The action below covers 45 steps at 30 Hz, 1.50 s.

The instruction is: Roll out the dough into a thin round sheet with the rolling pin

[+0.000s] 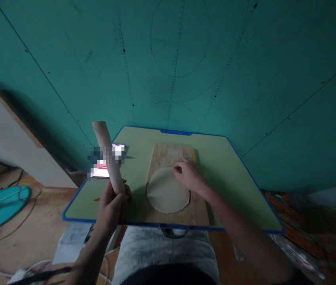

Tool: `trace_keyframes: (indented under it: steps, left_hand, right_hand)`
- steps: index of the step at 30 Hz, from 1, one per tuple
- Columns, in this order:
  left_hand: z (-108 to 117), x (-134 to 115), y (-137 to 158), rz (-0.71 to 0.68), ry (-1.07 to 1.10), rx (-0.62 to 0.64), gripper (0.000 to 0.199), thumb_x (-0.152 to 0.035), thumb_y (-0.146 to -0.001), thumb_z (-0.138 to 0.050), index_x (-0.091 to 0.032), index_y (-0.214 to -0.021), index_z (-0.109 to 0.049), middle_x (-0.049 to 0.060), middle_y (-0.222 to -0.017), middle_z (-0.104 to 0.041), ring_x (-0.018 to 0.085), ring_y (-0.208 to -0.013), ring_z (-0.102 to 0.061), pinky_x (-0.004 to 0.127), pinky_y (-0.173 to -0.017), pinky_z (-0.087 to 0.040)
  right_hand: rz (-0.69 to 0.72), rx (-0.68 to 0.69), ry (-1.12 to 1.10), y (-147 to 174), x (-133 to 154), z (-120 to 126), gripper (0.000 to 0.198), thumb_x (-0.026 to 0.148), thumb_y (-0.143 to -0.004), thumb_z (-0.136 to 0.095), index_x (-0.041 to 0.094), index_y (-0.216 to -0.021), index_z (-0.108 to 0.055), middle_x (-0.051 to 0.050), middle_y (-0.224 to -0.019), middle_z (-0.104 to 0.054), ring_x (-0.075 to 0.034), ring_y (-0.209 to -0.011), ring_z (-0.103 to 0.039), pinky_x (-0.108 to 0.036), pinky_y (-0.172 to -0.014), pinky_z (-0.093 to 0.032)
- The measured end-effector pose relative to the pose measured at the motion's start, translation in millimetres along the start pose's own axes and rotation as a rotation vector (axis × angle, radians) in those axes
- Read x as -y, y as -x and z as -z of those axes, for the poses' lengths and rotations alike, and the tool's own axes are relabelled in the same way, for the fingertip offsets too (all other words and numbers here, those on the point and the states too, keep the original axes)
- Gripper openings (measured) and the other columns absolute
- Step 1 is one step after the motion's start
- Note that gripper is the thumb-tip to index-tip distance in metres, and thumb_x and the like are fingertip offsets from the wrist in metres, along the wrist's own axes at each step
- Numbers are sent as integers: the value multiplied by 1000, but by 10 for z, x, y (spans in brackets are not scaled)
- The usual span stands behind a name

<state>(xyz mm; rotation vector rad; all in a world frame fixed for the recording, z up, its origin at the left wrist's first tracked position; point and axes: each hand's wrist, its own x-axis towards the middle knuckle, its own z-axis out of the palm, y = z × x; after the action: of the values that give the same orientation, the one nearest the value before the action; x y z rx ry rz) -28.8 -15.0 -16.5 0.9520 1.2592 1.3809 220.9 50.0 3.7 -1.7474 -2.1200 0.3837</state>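
A wooden rolling pin [108,158] is gripped near its lower end by my left hand [114,200], which holds it tilted upward over the left side of the table. On the wooden board [172,152] lies a thin, round sheet of dough [166,192]. My right hand [189,174] is at the dough's upper right edge, thumb and fingers curled together in a pinch. Whether the dough's rim is between those fingertips is hard to see.
The light green folding table [221,170] has a blue rim and a dark handle [174,231] at its front edge. A lit phone [101,170] lies at the left, partly blurred. Behind stands a green wall [170,59]. Cables and a turquoise round object [4,208] are on the floor.
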Motion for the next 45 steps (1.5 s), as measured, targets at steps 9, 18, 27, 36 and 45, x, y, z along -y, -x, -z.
trace_keyframes:
  steps: [9, 18, 27, 36, 45]
  left_hand:
    - [36, 27, 15, 8, 44, 8, 43, -22, -59, -68, -20, -99, -53, -5, -71, -59, 12, -57, -56, 19, -46, -41]
    - [106, 92, 40, -5, -63, 51, 44, -22, -62, -67, -19, -104, -55, -4, -74, -60, 13, -61, -55, 20, -46, -39]
    - [35, 3, 76, -48, -216, 51, 41, -27, -61, -65, -18, -100, -56, -3, -68, -60, 15, -58, -52, 23, -48, -39]
    - [68, 68, 66, -67, -225, 44, 43, -27, -63, -66, -18, -104, -57, -2, -72, -61, 16, -61, -53, 24, -51, -41]
    - [10, 36, 61, -105, -356, 48, 34, -34, -63, -62, -19, -93, -60, -1, -69, -61, 18, -62, -55, 28, -55, -44]
  right_hand:
    - [-78, 40, -218, -125, -133, -33, 5, 18, -83, -70, 21, -79, -69, -1, -79, -71, -16, -74, -63, -25, -65, -43]
    - [-98, 55, -275, -20, -255, 68, 10, 15, -85, -64, 18, -77, -71, -3, -77, -73, -17, -74, -67, -27, -66, -49]
    - [233, 96, -156, 862, -415, 65, 80, 38, -83, -76, 27, -154, -40, -10, -160, -39, -30, -147, -36, -49, -118, -38]
    - [288, 180, -61, 658, -462, 143, 106, 53, -70, -85, 26, -158, -33, -10, -163, -33, -35, -152, -24, -55, -125, -22]
    - [374, 227, -2, 521, -479, 69, 114, 68, -60, -84, 26, -155, -38, -13, -161, -37, -40, -149, -29, -60, -124, -16]
